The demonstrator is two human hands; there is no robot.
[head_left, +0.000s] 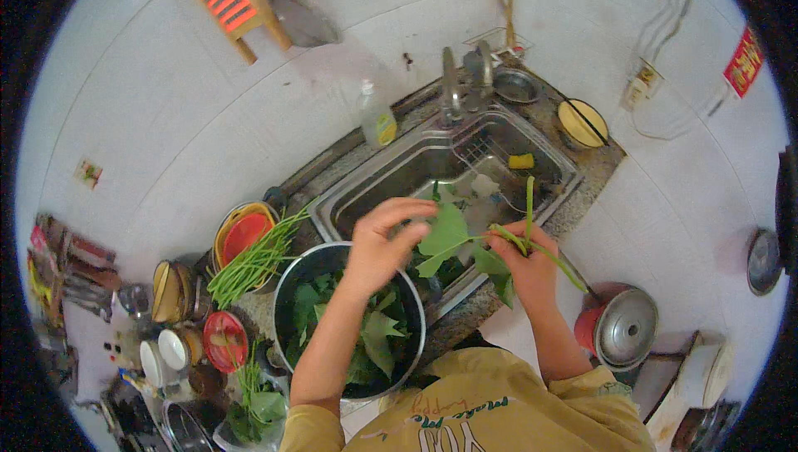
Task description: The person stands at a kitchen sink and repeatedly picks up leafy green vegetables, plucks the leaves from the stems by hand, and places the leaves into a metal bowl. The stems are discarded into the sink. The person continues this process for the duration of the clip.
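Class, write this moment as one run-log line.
left hand: open beside leaf | right hand: holding green stems | pot: contains leaves | stem bundle: left of pot

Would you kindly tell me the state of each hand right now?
Left hand: partly curled at the green leaf; whether it grips anything cannot be told.
Right hand: closed, holding green stems.
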